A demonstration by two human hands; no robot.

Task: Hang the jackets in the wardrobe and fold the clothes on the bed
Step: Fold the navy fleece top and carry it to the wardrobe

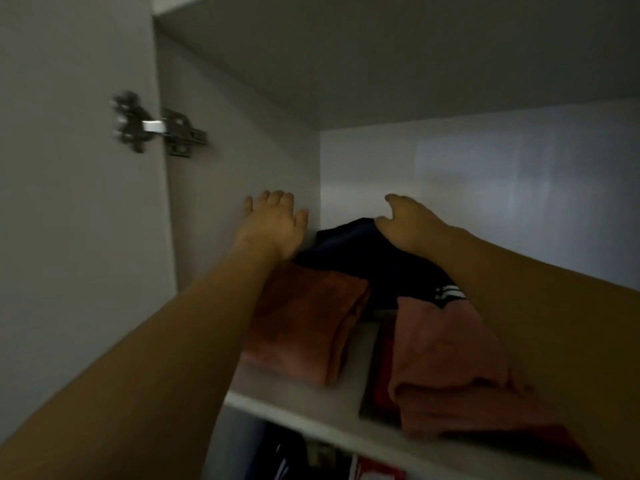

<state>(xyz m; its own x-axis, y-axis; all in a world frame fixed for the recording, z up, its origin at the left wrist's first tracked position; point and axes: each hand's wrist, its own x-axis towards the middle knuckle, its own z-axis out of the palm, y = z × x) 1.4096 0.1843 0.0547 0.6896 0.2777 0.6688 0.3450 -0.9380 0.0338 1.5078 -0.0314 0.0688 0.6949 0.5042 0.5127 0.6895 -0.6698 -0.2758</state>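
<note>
Dark clothes (360, 258) at the back of the wardrobe shelf (311, 407), both arms stretched up, left hand (273, 223) open with fingers spread, right hand (405, 223) open, resting on them

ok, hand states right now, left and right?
Left hand: open, fingers spread, holding nothing.
Right hand: open, resting on the dark navy folded garment, not gripping.

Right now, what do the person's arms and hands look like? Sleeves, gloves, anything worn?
Both forearms are bare as far as the frame shows: no sleeve edge in view. The left hand and right hand are bare too, with no gloves. No watch, bracelet or ring can be made out, though the picture is dim and slightly blurred, so small items could be missed.
</note>
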